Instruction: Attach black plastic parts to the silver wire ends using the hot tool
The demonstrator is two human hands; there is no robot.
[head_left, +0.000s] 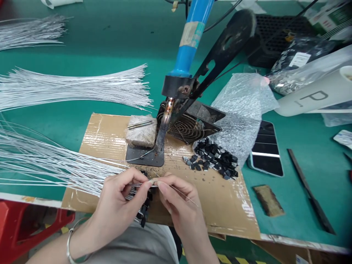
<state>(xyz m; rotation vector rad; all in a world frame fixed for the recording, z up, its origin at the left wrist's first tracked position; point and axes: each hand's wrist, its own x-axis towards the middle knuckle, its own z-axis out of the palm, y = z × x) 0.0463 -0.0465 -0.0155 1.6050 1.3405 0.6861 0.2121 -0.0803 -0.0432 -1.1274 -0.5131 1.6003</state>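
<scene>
My left hand and my right hand meet above the front of a cardboard sheet, fingertips pinched together. Between them is a thin pale wire, its free end running to the right past my right fingers. Whatever small piece sits at the fingertips is mostly hidden. Beneath and beside my left hand lie white wires with black pieces at their ends. Just behind my hands, a soldering iron on a bracket points down at a dark metal plate.
Loose black pieces are heaped right of a fan. A wrapped block stands behind the plate. Farther right are bubble wrap, a phone, a brown block and a long dark tool. Wire bundles lie back left.
</scene>
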